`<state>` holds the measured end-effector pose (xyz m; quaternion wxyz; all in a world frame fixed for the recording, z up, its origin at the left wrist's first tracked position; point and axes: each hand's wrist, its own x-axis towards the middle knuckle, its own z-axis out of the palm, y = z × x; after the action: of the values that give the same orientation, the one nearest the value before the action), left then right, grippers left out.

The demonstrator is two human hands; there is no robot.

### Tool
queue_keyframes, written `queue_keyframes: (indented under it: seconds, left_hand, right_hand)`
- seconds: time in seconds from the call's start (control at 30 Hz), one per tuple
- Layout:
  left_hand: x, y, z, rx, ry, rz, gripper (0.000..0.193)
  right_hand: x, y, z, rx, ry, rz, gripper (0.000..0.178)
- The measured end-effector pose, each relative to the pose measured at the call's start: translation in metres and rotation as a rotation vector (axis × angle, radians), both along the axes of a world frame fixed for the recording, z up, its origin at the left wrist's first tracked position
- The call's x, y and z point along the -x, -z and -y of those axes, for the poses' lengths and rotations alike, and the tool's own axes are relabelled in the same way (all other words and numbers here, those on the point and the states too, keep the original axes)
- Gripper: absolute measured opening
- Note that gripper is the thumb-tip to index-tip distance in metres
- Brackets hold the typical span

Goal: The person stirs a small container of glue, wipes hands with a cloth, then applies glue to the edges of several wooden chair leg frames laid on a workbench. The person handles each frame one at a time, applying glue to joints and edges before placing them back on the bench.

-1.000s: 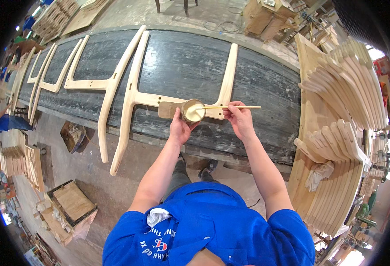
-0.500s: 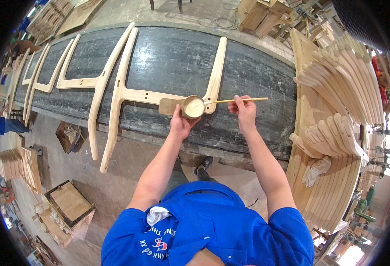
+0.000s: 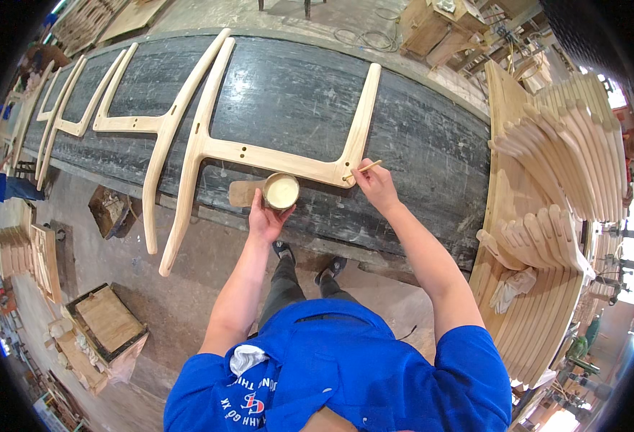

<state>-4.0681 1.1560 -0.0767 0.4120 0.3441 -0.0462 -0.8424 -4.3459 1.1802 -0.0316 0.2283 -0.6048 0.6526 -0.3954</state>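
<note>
My left hand [image 3: 265, 220] is closed round a small round cup [image 3: 296, 198] of cream-coloured liquid [image 3: 281, 191]. A flat brown wooden piece [image 3: 241, 194] sticks out to the cup's left. In my right hand [image 3: 377, 189] a thin wooden stick [image 3: 370, 166] is pinched, its lower end at the dark hole in the near right corner of a pale wooden chair frame [image 3: 288, 161]. That frame lies flat on the dark worktable [image 3: 432, 165], one long leg overhanging the near edge. The cup is held just in front of its crossbar, which has two dark holes.
Similar wooden frames [image 3: 160, 137] lie leftward along the table. At the right, a wooden bench [image 3: 500, 93] carries stacks of curved wooden parts [image 3: 561, 158] and a pale glove or cloth [image 3: 511, 288]. A dark bin [image 3: 109, 212] and a framed box [image 3: 108, 324] stand on the floor.
The cup has moved left and nearer to me, away from the frame's corner. My right hand has moved left, bringing the stick from the cup to the corner hole.
</note>
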Motion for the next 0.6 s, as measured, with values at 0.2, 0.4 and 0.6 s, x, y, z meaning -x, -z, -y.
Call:
queue_keyframes:
  seconds: [0.2, 0.4, 0.6]
  left_hand:
    - [-0.007, 0.000, 0.003, -0.008, -0.026, 0.046, 0.056]
    - [-0.004, -0.003, 0.011, -0.002, -0.002, 0.037, 0.054]
    - [-0.009, 0.000, 0.015, 0.022, 0.021, 0.035, 0.054]
  right_hand:
    - [0.006, -0.018, 0.013, -0.111, -0.058, 0.017, 0.018]
    - [0.014, -0.025, 0.025, -0.100, 0.026, 0.051, 0.021]
    - [0.016, -0.019, 0.032, -0.064, 0.044, -0.015, 0.020]
